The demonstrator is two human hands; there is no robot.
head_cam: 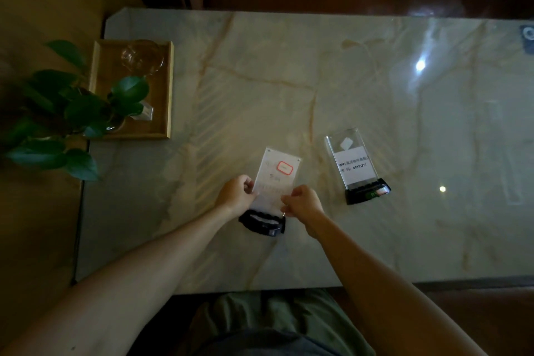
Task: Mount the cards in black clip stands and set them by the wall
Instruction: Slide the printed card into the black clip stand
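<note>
A clear acrylic card with a red-outlined label stands tilted over a black clip stand near the front middle of the marble table. My left hand pinches the card's left edge and my right hand pinches its right edge; the card's lower end meets the stand's slot. To the right, a second clear card with a white WiFi note sits mounted in its own black stand.
A wooden tray at the table's left end holds a glass cup and a small clear block. A leafy green plant overhangs the tray's left side. A dark device lies at the far right edge.
</note>
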